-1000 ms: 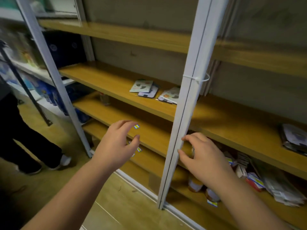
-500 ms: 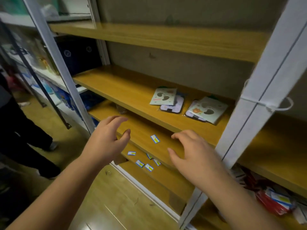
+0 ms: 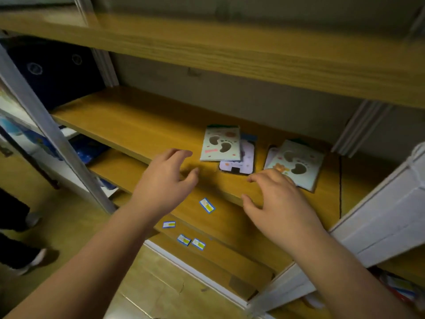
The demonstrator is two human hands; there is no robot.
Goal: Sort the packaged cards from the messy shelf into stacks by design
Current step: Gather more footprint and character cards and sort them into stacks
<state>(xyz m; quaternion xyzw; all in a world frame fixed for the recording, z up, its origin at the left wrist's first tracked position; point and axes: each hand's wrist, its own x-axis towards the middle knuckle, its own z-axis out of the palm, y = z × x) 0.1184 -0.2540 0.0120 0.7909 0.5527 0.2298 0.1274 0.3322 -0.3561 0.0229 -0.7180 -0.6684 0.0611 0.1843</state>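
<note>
On the wooden shelf [image 3: 138, 125] lie two small heaps of packaged cards. The left heap has a pale green card with footprint shapes [image 3: 220, 143] on top of a lilac card [image 3: 246, 162]. The right heap shows another pale green footprint card [image 3: 296, 165] over one more. My left hand [image 3: 165, 183] hovers open at the shelf's front edge, left of the left heap. My right hand [image 3: 278, 201] is open too, its fingertips just short of the right heap's near corner. Neither hand holds anything.
White metal uprights stand at the left [image 3: 53, 139] and at the right [image 3: 379, 215]. Small blue-edged price labels [image 3: 207, 205] sit on the lower shelf fronts. Another person's legs and shoes [image 3: 23, 256] are on the floor at the left. Dark blue boxes [image 3: 50, 70] fill the neighbouring bay.
The view has closed in on the middle shelf. Both hands have risen from the lower shelves up to the shelf edge near the card heaps, still holding nothing.
</note>
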